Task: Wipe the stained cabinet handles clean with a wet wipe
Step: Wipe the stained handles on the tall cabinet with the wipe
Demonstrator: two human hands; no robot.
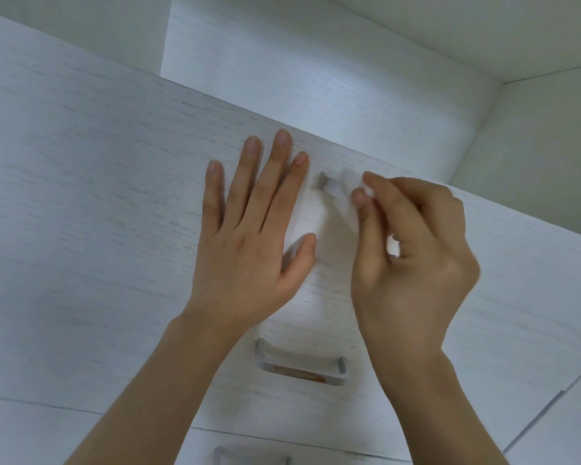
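My left hand lies flat with straight fingers on a white drawer front, just left of a grey handle. My right hand pinches a white wet wipe and holds it over that upper handle; most of the handle is hidden by the wipe and my fingers. Below, a second grey handle shows an orange-brown stain along its bar. The top of a third handle peeks in at the bottom edge.
The drawers sit in a white wood-grain cabinet with an open recess above the top drawer. A plain wall stands to the right.
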